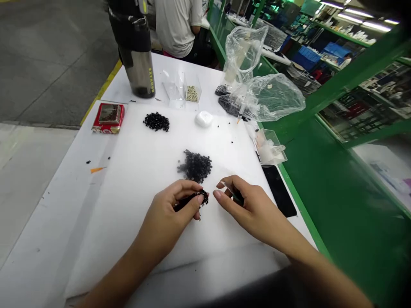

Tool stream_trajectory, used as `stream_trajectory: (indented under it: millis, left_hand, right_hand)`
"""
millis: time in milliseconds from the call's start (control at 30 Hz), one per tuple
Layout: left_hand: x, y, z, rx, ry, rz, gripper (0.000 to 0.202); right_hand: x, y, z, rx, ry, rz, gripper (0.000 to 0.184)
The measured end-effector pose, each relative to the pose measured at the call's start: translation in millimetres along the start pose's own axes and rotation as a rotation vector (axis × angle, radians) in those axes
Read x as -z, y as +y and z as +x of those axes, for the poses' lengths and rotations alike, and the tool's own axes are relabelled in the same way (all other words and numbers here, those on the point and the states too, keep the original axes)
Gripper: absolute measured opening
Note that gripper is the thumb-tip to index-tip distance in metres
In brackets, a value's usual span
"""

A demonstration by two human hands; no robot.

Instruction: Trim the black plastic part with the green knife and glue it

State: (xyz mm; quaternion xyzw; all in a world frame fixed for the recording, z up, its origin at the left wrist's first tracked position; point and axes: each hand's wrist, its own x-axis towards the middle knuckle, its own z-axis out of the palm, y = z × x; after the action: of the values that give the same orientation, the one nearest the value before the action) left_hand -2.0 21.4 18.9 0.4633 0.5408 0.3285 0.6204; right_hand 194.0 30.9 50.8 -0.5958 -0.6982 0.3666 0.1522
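My left hand (175,207) pinches a small glossy black part (204,197) with a curved end, between thumb and fingers; its rest is hidden in the hand. To the right, my right hand (239,199) is curled, with thumb and index fingertips slightly apart. Something dark and slim (238,197) shows under its fingers, too hidden to name. Just beyond both hands lies a pile of small dark grey-black pieces (196,166) on a white mat (135,171). Farther back is a second pile of shiny black pieces (156,122).
Around the mat are a white lump (204,119), a red box (108,118), a large tumbler (139,70), a clear tray with small beads (192,93), plastic bags (272,98), a clear box (271,147), a phone (279,190) and an orange needle tip (96,170). Another person (178,28) sits behind.
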Motion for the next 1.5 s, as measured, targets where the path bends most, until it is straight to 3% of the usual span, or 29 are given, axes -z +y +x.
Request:
stream_trajectory:
  millis: [167,300,433,533,600,700,800,900,1100,1200,1300,1400,1500]
  left_hand:
    - [-4.5,-3.0,-6.1,-0.146,0.103,0.175,0.023]
    - [-7.8,-3.4,-8.9,-0.121,0.068,0.131,0.040]
    - [-10.3,-2.1,-10.7,-0.128,-0.041,0.138,0.040]
    - [-10.8,-2.3,-11.5,-0.151,-0.221,0.259,0.034]
    - [-12.1,-1.6,-11.8,-0.170,-0.332,0.342,0.033]
    - [-17.6,1.9,-11.1,-0.209,-0.392,0.437,0.033]
    - [-25.4,6.5,-6.1,-0.314,-0.374,0.567,0.035]
    - [-32.5,8.3,4.7,-0.522,-0.285,0.720,0.039]
    - [-37.8,-0.7,19.9,-0.744,-0.110,0.876,0.042]
    - [-36.4,-9.7,18.0,-0.870,-0.022,0.910,0.039]
    - [-36.0,-18.1,15.7,-1.010,0.044,0.886,0.034]
    - [-36.1,-23.0,14.3,-1.124,0.102,0.851,0.029]
    - [-35.0,-25.1,12.1,-1.204,0.145,0.817,0.030]
  right_hand:
    - [6.2,13.0,-23.0,0.057,0.091,0.021,0.025]
    - [8.5,23.1,-41.5,0.135,0.262,0.009,0.020]
    - [14.8,35.4,-53.2,0.183,0.420,-0.051,0.016]
    - [22.7,49.4,-55.9,0.205,0.517,-0.145,0.014]
    - [29.3,59.7,-55.7,0.212,0.549,-0.218,0.014]
    - [41.2,71.4,-51.7,0.159,0.567,-0.315,0.018]
    - [54.7,75.4,-35.6,0.031,0.513,-0.375,0.028]
    - [65.0,74.1,-0.3,-0.074,0.409,-0.409,0.036]
    - [56.1,72.0,74.4,-0.035,0.339,-0.487,0.034]
    - [44.3,61.6,80.7,-0.017,0.373,-0.548,0.029]
    - [32.9,29.9,83.4,0.104,0.383,-0.569,0.030]
    - [13.7,-16.6,106.3,0.343,0.237,-0.533,0.025]
    - [-14.2,-54.5,146.8,0.524,0.085,-0.518,0.014]
